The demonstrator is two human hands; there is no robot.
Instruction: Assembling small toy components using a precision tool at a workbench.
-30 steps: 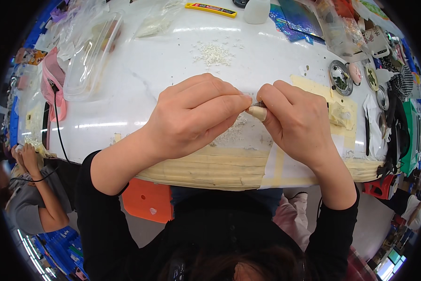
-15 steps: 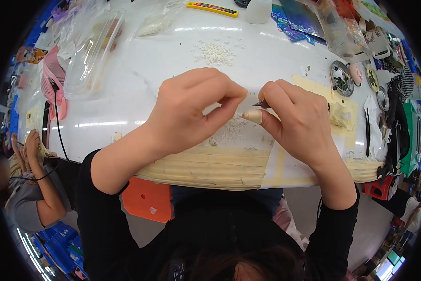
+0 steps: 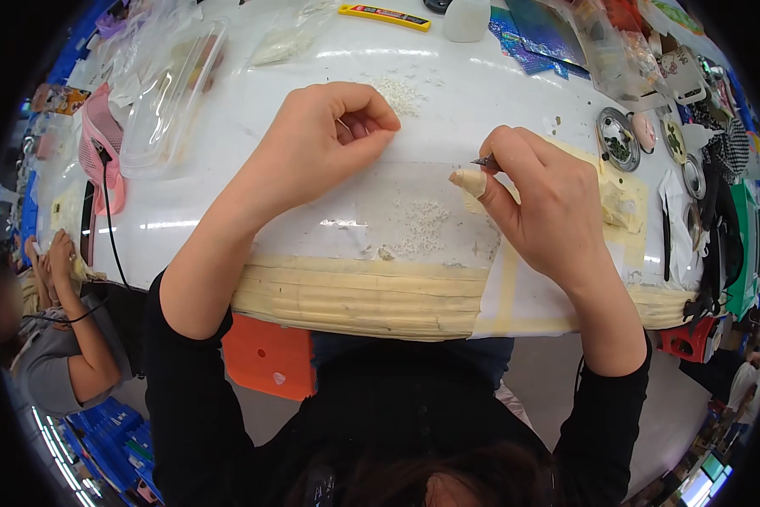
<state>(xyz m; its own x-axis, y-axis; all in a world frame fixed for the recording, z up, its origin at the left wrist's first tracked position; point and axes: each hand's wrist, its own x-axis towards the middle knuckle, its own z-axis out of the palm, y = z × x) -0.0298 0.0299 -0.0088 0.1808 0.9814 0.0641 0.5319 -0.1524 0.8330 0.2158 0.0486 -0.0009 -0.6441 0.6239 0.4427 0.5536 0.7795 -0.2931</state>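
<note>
Weighing progress, we see white bits lying loose on the surface point(image 3: 481, 93) in a far heap point(image 3: 403, 95) and a near heap point(image 3: 422, 224); the work looks unfinished, its share done unclear. Our left hand point(image 3: 329, 139) presses thumb and forefinger together, contents indiscernible; our right hand point(image 3: 553, 203) pinches a dark pointed tool point(image 3: 484, 162) in curled fingers.
</note>
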